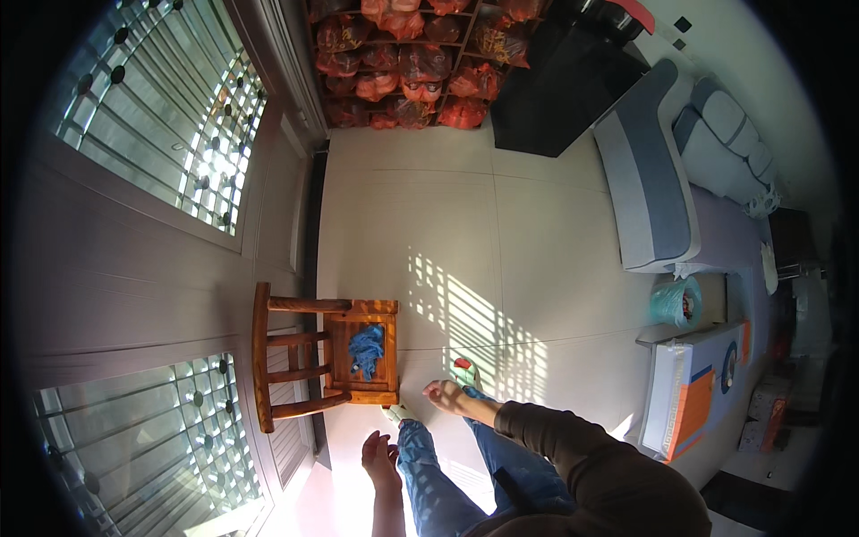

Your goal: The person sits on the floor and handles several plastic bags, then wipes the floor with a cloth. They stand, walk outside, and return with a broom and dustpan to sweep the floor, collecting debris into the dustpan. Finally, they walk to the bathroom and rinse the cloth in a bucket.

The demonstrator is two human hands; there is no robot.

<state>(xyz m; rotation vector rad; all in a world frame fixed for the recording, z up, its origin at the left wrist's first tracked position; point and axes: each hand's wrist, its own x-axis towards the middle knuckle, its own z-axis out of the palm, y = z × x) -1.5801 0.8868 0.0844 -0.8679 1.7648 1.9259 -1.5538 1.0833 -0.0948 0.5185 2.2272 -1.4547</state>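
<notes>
My left hand point(380, 458) hangs low beside my left leg, its fingers loosely bent and apart, with nothing seen in it. In front of my right leg is my right hand point(447, 396), fingers curled in and no object visible in them. Nearest to both hands stands a brown wooden chair point(391, 358), its curved back toward the wall on the left. A crumpled blue cloth point(367, 349) lies on the chair's seat, touched by neither hand.
Barred windows point(152, 116) line the left wall. Shelves point(465, 36) of red bags and a black cabinet point(546, 89) stand at the far side. To the right are a grey-blue sofa point(649, 170), a lined waste bin point(667, 302) and a low white table point(667, 376). Sunlight patterns the tiled floor point(555, 242).
</notes>
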